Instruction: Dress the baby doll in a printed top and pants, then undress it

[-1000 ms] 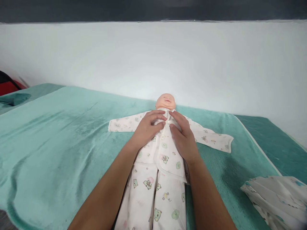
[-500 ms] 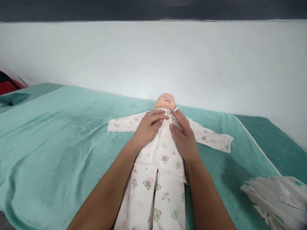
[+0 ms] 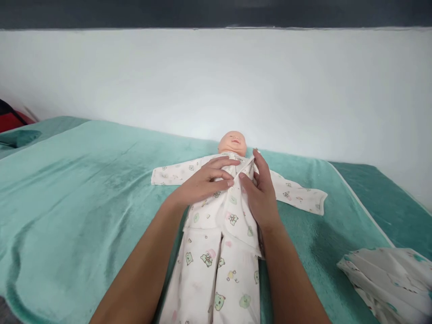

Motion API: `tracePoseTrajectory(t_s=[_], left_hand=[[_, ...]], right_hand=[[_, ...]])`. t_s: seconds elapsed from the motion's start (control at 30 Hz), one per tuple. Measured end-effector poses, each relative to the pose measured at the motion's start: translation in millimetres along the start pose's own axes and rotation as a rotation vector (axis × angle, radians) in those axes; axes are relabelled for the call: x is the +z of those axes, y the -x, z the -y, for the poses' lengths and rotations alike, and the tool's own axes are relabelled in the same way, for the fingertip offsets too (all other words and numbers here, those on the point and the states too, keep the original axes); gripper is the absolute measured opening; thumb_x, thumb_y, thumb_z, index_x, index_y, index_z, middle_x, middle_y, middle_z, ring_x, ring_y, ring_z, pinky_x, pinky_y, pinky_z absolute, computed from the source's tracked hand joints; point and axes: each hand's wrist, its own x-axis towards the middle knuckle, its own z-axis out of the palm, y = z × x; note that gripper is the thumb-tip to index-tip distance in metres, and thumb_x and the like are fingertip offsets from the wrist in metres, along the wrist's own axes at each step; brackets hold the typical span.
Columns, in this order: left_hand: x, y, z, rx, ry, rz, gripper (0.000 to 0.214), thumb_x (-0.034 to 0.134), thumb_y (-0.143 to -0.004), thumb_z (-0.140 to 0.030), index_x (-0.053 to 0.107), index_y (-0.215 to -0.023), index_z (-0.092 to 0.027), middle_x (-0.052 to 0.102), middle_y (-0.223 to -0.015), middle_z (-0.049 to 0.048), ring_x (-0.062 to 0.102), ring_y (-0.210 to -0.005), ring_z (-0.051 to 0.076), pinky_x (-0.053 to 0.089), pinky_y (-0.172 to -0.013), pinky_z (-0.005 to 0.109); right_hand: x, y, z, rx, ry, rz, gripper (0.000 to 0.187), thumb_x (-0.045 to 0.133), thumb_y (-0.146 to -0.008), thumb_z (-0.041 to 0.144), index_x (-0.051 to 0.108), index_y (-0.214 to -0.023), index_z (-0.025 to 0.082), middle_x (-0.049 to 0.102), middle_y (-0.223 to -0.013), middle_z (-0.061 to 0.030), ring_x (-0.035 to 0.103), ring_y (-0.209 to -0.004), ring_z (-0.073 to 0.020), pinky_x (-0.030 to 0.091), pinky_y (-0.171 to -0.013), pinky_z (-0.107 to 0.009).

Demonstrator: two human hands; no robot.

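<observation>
The left forearm slants up to the left hand, which lies palm down across the chest of the printed jacket, fingers loosely bent and pointing right; I cannot tell whether they pinch cloth. The doll wearing it lies face up on the green blanket. Angled steeply upward, the right hand grips the jacket's lifted front edge, index finger extended.
</observation>
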Motion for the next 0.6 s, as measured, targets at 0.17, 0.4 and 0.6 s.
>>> tracePoseTrajectory(t_s=[0.17,0.4,0.6], left_hand=[[-9.8,2,3,0.058,-0.023,0.110,0.017,0.064,-0.093,-0.040,0.074,-0.092,-0.027,0.050,-0.155,-0.0031,0.021,-0.157,0.024,0.016,-0.129,0.046],[-11.2,4,5,0.079,0.010,0.110,0.013,0.065,-0.092,-0.038,0.074,-0.089,-0.030,0.052,-0.153,-0.0046,0.021,-0.158,0.022,0.016,-0.130,0.049],[-12.2,7,7,0.060,0.133,0.086,0.012,0.066,-0.092,-0.039,0.075,-0.092,-0.031,0.053,-0.152,-0.0035,0.027,-0.156,0.024,0.023,-0.128,0.050]], right_hand=[[1,0,-1,0.027,-0.033,-0.037,0.069,0.061,-0.093,0.040,0.034,-0.156,0.043,0.027,-0.168,0.0063,0.015,-0.158,-0.0243,0.020,-0.129,-0.057],[-1,0,4,0.064,-0.031,-0.037,0.070,0.062,-0.093,0.043,0.033,-0.157,0.043,0.030,-0.167,0.0051,0.020,-0.157,-0.0234,0.025,-0.127,-0.056],[-7,-3,18,0.061,0.056,0.163,0.022,0.062,-0.093,0.046,0.076,-0.108,0.036,0.054,-0.152,0.0023,0.029,-0.154,-0.0278,0.023,-0.126,-0.055]])
